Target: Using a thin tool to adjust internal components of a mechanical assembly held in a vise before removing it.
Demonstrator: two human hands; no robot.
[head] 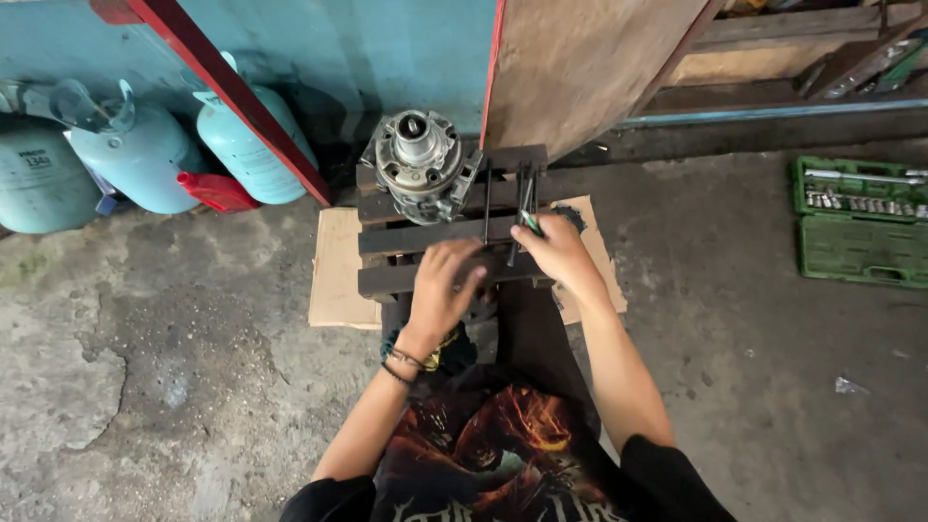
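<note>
Green-handled thin metal tool [531, 220] sits pinched in the right hand [559, 253], fingers closed around it, over the near right part of the dark slatted wooden pallet [425, 235]. Left hand [445, 285] lies curled on the pallet's near edge; whether it holds anything, cannot tell. Grey round metal motor housing [419, 164] stands on the pallet's far left corner. Brown cardboard sheet [336, 271] lies under the pallet. Green socket-set case [858, 222] lies open well right of it.
</note>
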